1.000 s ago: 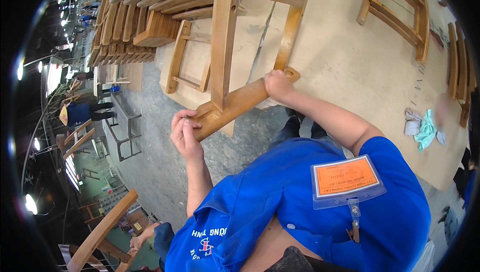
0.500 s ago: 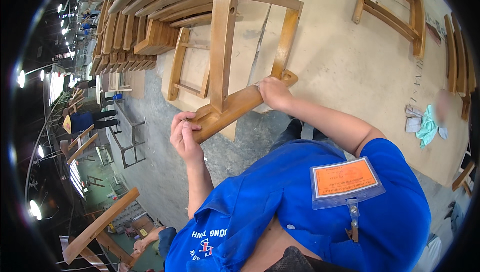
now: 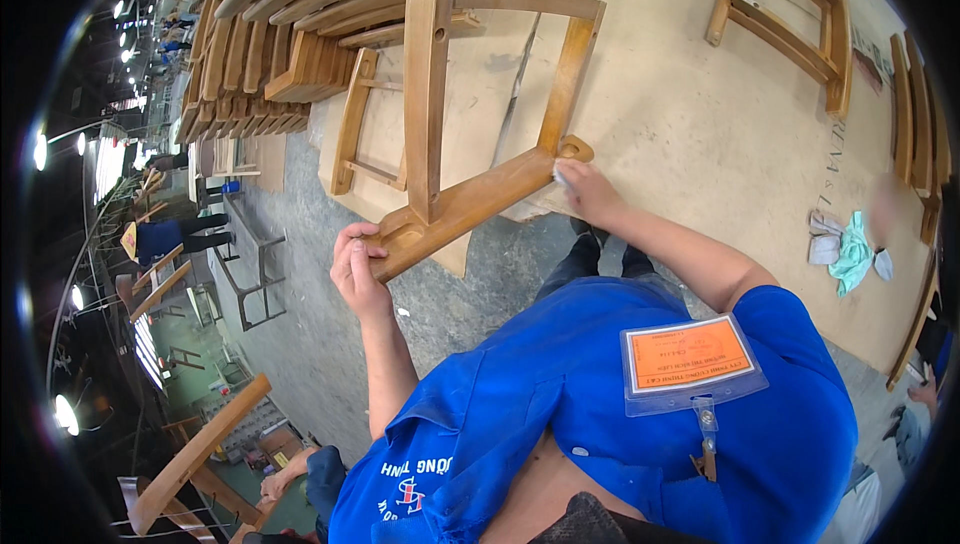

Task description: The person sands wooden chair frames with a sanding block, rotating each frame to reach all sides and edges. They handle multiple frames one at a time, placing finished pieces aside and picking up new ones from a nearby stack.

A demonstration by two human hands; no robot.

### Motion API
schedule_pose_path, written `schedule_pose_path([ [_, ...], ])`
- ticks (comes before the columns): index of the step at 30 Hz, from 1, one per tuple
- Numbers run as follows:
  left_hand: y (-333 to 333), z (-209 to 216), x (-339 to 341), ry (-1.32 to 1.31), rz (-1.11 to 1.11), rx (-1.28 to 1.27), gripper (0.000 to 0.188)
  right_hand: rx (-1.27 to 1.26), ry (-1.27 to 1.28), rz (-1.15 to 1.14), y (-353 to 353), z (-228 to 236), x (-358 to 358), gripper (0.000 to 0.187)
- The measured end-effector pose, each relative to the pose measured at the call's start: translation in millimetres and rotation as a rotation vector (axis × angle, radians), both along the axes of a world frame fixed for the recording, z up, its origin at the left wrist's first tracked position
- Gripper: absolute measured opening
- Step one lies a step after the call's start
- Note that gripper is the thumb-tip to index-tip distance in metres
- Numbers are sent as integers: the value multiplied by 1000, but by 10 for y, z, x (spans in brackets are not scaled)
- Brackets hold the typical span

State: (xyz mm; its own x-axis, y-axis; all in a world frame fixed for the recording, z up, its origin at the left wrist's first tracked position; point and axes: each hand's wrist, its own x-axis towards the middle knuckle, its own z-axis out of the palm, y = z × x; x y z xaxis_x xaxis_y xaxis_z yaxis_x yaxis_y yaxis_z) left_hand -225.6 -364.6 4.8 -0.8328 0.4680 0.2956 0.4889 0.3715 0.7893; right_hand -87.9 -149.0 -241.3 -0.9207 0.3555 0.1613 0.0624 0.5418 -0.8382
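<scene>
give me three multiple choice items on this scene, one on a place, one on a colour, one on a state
1. Where does the cloth lie?
A. on the table, at the person's right
B. on the floor
C. over the frame

2. What colour is the shirt?
A. red
B. blue
C. white

3. How is the left hand on the wooden frame?
A. hanging free of it
B. flat on the table
C. gripping the near end of its lower rail

Answers: 1 A, it rests on the tabletop far from the frame. 2 B, the shirt is plainly blue. 3 C, its fingers curl round the rail end while the right hand presses further along.
</scene>
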Motion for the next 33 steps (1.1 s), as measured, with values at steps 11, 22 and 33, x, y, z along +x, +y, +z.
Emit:
schedule_pose_path([
  [11,26,-2,-35,-16,-22,37,32,-36,-133,-153,71,-395,-49,36],
  [22,-56,-55,-133,-90,34,84,34,-21,-196,-82,42,-555,91,59],
  [33,-217,-172,-263,-196,98,100,29,-71,-373,-40,-4,-636,-88,66],
])
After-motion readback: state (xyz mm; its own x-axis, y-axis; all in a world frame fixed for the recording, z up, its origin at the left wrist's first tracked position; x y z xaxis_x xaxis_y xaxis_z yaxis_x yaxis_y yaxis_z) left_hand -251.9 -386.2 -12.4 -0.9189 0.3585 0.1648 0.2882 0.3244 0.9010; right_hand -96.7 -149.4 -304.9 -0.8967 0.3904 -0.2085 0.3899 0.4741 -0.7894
